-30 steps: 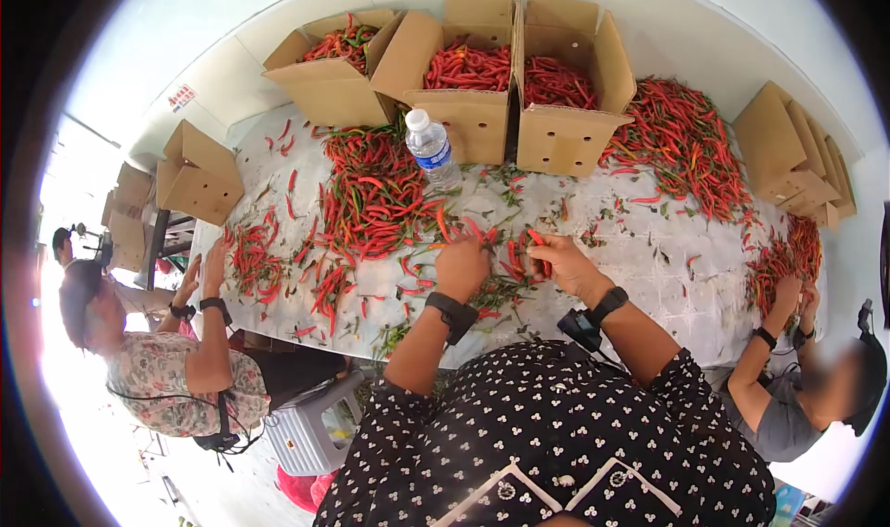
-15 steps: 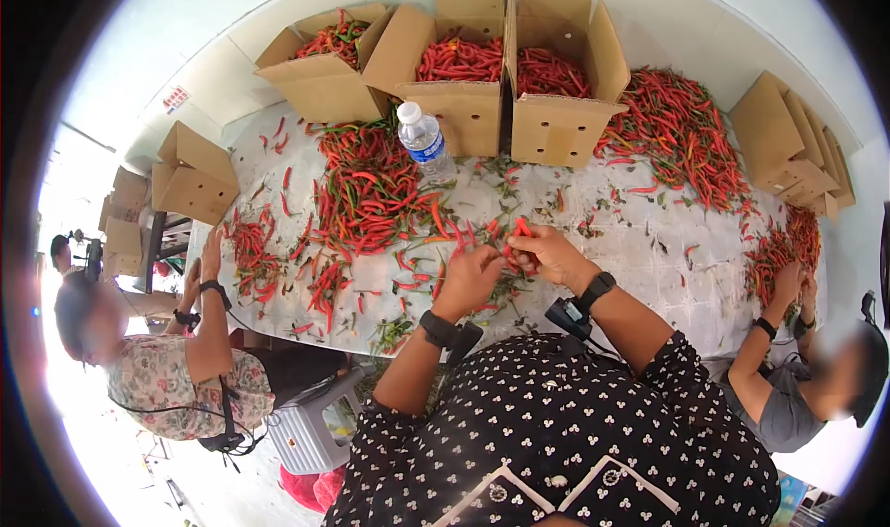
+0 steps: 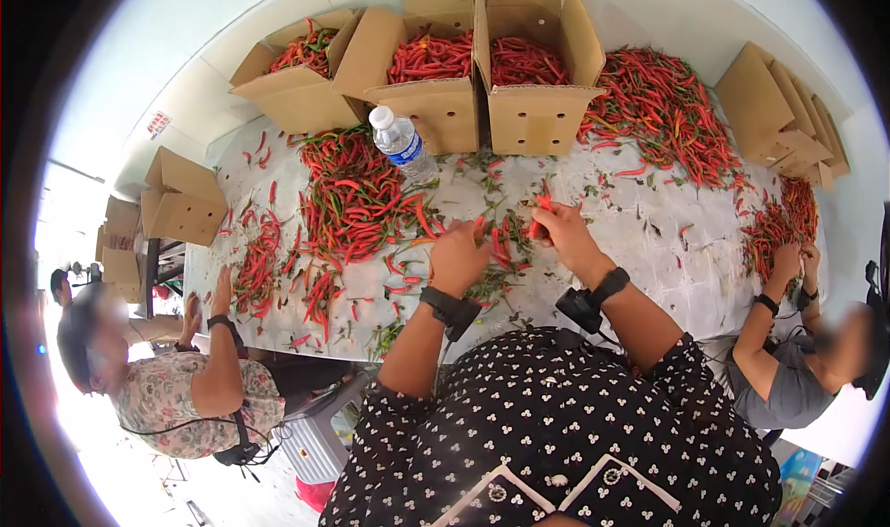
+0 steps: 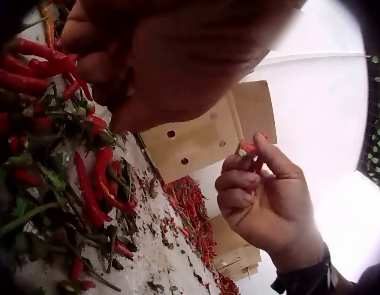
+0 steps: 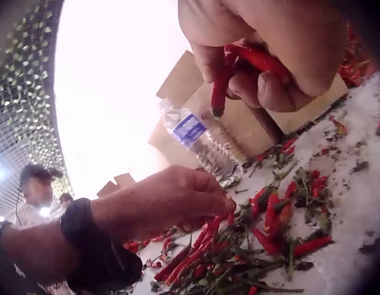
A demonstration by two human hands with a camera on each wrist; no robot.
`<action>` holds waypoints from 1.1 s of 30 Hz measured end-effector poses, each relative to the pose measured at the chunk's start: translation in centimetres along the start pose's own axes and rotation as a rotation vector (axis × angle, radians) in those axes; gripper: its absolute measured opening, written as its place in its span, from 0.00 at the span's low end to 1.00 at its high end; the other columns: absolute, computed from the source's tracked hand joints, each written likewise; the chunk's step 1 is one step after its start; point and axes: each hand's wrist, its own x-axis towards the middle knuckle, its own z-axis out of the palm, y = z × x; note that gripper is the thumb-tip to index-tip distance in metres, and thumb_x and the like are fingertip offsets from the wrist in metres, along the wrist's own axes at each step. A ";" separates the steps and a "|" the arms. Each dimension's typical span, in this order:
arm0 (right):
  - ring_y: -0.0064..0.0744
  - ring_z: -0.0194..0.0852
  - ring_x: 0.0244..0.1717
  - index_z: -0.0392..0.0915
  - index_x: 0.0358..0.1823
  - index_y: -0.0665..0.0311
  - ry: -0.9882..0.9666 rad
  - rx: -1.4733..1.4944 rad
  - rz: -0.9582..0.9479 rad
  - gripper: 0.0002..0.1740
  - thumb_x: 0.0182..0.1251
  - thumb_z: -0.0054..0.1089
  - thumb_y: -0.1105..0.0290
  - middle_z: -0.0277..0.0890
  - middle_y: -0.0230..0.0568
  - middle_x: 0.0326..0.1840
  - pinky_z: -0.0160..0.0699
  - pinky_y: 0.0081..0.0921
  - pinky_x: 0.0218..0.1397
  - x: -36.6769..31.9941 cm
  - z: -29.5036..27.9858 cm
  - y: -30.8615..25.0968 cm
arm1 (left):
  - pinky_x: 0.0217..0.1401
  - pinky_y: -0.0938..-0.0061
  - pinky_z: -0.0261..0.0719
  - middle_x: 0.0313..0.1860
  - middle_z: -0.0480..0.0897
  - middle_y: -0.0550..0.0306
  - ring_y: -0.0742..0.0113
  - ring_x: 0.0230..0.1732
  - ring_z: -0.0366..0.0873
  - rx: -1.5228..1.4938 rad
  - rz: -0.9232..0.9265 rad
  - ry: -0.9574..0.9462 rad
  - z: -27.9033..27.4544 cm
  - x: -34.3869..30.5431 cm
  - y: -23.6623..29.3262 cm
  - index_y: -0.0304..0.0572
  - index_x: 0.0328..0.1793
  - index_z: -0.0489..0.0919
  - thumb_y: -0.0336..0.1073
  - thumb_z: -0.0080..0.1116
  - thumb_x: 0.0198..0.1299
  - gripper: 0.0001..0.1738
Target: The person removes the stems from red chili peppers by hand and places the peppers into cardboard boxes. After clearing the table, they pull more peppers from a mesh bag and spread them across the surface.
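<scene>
**Three boxes loaded, big piles left to work**

You stand at a pale, speckled table (image 3: 649, 249) littered with green stems. By my reading you are partway at best. A wide pile (image 3: 357, 203) of slim, glossy chillies, mostly red with some green, lies loose at 10 o'clock, and a second spread lies at 2 o'clock. At 12 o'clock three open cardboard boxes (image 3: 538, 119) already hold red pods well up their walls, so that share looks done. Further boxes sit at 2 o'clock; what they hold is hidden from view.

A clear plastic bottle (image 3: 400, 147) with a blue label stands upright at 11 o'clock, between the pile and the boxes.

Directly in front of you, a small heap (image 3: 505, 249) of pods and stalks lies between your hands. Your left hand (image 3: 459, 258) reaches down into it at 11 o'clock, fingertips bunched and pinching a pod (image 4: 52, 66). Your right hand (image 3: 561, 235) is lifted off the table at 1 o'clock, its fingers curled tight round a few smooth, tapered chillies (image 5: 239, 64).
</scene>
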 end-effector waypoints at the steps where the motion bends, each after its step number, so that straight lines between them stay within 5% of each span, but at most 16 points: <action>1: 0.20 0.67 0.21 0.74 0.27 0.64 -0.054 0.170 0.102 0.09 0.58 0.54 0.65 0.73 0.32 0.19 0.62 0.19 0.22 0.3 -0.4 0.3 | 0.29 0.59 0.73 0.23 0.78 0.47 0.47 0.26 0.77 0.064 0.066 0.040 0.3 0.3 0.4 0.41 0.25 0.76 0.40 0.57 0.45 0.10; 8: 0.22 0.69 0.20 0.73 0.32 0.62 -0.104 0.172 0.248 0.06 0.59 0.53 0.67 0.74 0.34 0.22 0.62 0.18 0.20 -0.5 -0.3 2.2 | 0.30 0.60 0.74 0.23 0.78 0.45 0.49 0.27 0.77 0.229 0.011 -0.234 2.4 0.8 0.2 0.36 0.25 0.75 0.42 0.58 0.44 0.14; 11: 0.21 0.69 0.21 0.73 0.32 0.62 -0.161 0.133 0.255 0.06 0.58 0.54 0.68 0.74 0.34 0.23 0.62 0.17 0.20 -0.5 -0.5 2.9 | 0.26 0.69 0.74 0.22 0.78 0.50 0.59 0.22 0.77 -0.094 0.031 -0.221 1.8 0.6 -0.3 0.33 0.27 0.76 0.40 0.59 0.47 0.14; 13: 0.20 0.68 0.21 0.73 0.33 0.62 -0.191 0.141 0.241 0.06 0.57 0.56 0.68 0.75 0.34 0.24 0.62 0.16 0.19 -1.0 0.0 2.1 | 0.21 0.80 0.65 0.22 0.76 0.61 0.75 0.20 0.71 -0.808 -0.354 -0.487 0.2 0.2 0.7 0.36 0.36 0.76 0.36 0.56 0.54 0.10; 16: 0.19 0.66 0.20 0.73 0.33 0.62 -0.236 0.132 0.254 0.07 0.56 0.58 0.68 0.74 0.32 0.24 0.61 0.16 0.19 -1.5 1.2 1.2 | 0.21 0.87 0.60 0.24 0.74 0.68 0.85 0.21 0.66 -1.001 -0.346 -0.469 -0.3 -0.5 0.9 0.37 0.38 0.76 0.34 0.54 0.58 0.07; 33: 0.14 0.61 0.20 0.75 0.39 0.65 -0.402 -0.032 0.191 0.11 0.54 0.57 0.69 0.68 0.25 0.22 0.59 0.15 0.23 -2.2 1.2 0.3 | 0.19 0.86 0.60 0.21 0.73 0.67 0.83 0.18 0.63 -1.181 -0.445 -0.342 -0.6 -1.2 1.3 0.39 0.36 0.74 0.38 0.51 0.61 0.09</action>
